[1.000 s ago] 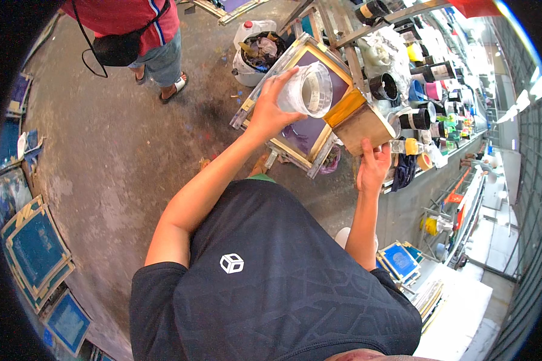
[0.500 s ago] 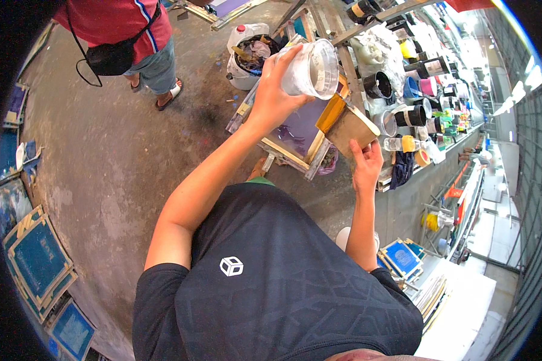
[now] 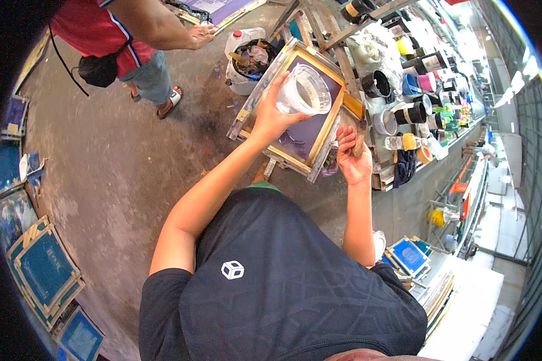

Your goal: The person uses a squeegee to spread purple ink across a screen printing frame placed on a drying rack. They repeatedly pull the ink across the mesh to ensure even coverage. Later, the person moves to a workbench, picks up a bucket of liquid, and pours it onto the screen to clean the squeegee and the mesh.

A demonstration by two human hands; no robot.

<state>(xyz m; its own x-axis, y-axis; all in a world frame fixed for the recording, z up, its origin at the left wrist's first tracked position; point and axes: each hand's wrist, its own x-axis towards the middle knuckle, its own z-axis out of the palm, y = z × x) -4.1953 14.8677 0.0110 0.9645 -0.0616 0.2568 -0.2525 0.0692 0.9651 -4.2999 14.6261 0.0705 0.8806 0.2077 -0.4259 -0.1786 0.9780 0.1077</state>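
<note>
My left hand (image 3: 272, 120) is closed around the side of a clear plastic tub (image 3: 310, 90) with some whitish stuff in it. The tub is tilted, its open mouth turned to the right, over a wooden-framed printing screen (image 3: 295, 163) with purple mesh. Right of the screen, my right hand (image 3: 356, 161) grips a squeegee (image 3: 355, 108) by its wooden handle. Its amber blade points up and away from me, and the handle shows nearly edge-on. Part of the screen is hidden behind the tub and my left hand.
A white bucket (image 3: 239, 84) full of rags stands beyond the screen, beside a white jug (image 3: 238, 41). Several pots, such as a black one (image 3: 376, 85), crowd the bench at right. Another person (image 3: 117, 39) stands at upper left. Framed screens (image 3: 48, 265) lean at left.
The tub has come down slightly and left, its mouth turned more toward me. The squeegee has turned from broadside to nearly edge-on. The other person's arm now reaches out over another screen.
</note>
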